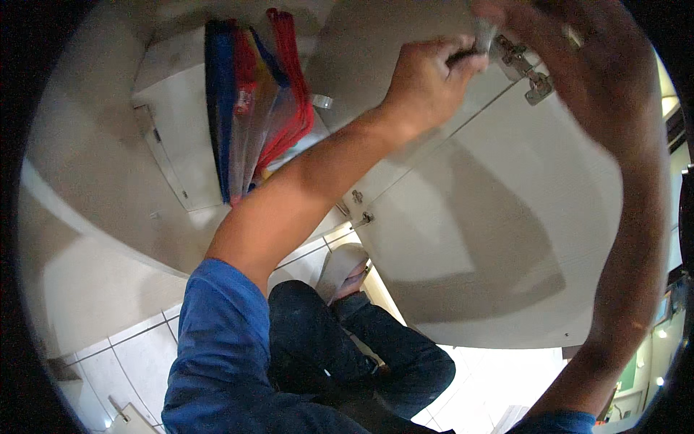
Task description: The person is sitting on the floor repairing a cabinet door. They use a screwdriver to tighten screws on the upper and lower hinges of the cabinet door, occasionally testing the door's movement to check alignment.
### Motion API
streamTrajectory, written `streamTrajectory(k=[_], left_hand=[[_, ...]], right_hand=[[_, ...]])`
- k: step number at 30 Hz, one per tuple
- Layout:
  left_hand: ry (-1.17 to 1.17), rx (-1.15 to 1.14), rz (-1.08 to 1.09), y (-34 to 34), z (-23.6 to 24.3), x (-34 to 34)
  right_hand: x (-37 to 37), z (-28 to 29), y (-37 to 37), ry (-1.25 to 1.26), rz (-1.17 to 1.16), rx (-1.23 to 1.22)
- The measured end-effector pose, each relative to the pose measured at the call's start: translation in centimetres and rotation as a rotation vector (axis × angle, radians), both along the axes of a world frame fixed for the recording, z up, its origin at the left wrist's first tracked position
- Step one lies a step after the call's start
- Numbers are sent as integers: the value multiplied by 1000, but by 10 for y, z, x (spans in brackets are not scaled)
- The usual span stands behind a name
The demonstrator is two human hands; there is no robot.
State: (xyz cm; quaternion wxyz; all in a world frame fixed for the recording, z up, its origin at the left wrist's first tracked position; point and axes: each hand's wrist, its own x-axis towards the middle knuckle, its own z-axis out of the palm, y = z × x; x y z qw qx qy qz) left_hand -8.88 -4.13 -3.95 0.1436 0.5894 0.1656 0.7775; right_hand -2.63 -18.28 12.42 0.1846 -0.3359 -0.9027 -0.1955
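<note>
One small grey piece (pixel 484 36), blurred, near upper silver metal hinge (pixel 538 85); one flat white cabinet door (pixel 491 231).
Left hand (pixel 434 78) pinches it, thumb against fingers; right hand (pixel 555 45) cropped above, finger state can't be told.

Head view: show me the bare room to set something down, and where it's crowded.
Bare tiled floor shows left of the blue left sleeve, and right of the dark trousers, by the lower edge of the cabinet door. Crowded: the upper hinge, with the left hand and right hand close by, and around the red- and blue-edged bags.
</note>
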Motion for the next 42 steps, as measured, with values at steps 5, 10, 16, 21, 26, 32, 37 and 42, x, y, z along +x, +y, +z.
streamTrajectory(k=[5, 10, 16, 21, 26, 32, 37, 42], left_hand=[[-29, 83, -237, 29, 40, 24], [-100, 190, -177, 58, 46, 44], [-57, 237, 130, 105, 39, 66], [-61, 254, 0, 85, 47, 63], [0, -3, -205, 70, 49, 51], [-13, -101, -369, 68, 51, 51], [80, -146, -304, 70, 52, 43], [255, -233, -281, 72, 54, 37]], right_hand=[[-45, 23, 7, -262, 23, 166], [-24, 21, 49, -430, 144, 284], [-20, 19, 53, -433, -56, 279], [-12, 20, 64, -459, -1, 314], [-6, 22, 71, -430, 48, 275], [-11, 19, 67, -474, 8, 294], [-10, 19, 68, -476, 13, 283], [-13, 18, 77, -542, -44, 312]])
